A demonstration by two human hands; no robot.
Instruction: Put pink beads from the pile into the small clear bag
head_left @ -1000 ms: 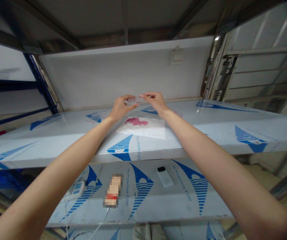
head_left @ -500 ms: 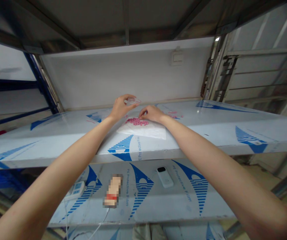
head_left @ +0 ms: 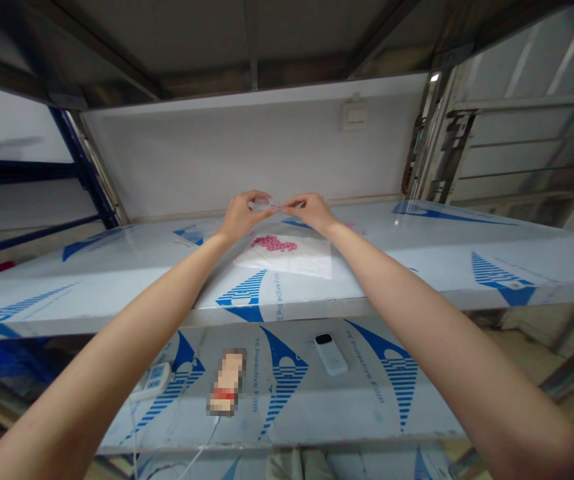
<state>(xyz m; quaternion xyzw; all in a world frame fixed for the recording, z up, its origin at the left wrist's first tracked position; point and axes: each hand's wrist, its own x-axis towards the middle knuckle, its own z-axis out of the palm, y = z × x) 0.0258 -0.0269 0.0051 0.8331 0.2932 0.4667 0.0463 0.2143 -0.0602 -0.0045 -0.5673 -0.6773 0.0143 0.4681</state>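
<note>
My left hand (head_left: pixel 243 215) is closed on a small clear plastic bag (head_left: pixel 265 203), held above the shelf. Fingers pinched, my right hand (head_left: pixel 311 211) meets the bag's right end; whether a pink piece is between its fingertips is too small to tell. Below both hands, a heap of small pink beads (head_left: pixel 273 244) lies on a white sheet (head_left: pixel 307 257). A few more pink pieces (head_left: pixel 351 225) lie to the right, partly hidden behind my right wrist.
The shelf (head_left: pixel 131 273) wears printed protective film. On the lower level are a white handheld device (head_left: pixel 331 354), a pixelated phone-like object (head_left: pixel 227 382) with a white cable (head_left: pixel 199 453), and a white keypad device (head_left: pixel 155 379). A metal shelf (head_left: pixel 207 40) hangs overhead.
My right hand has risen from the bead heap to the bag's opening beside my left hand. The left hand has stayed nearly in place with the bag.
</note>
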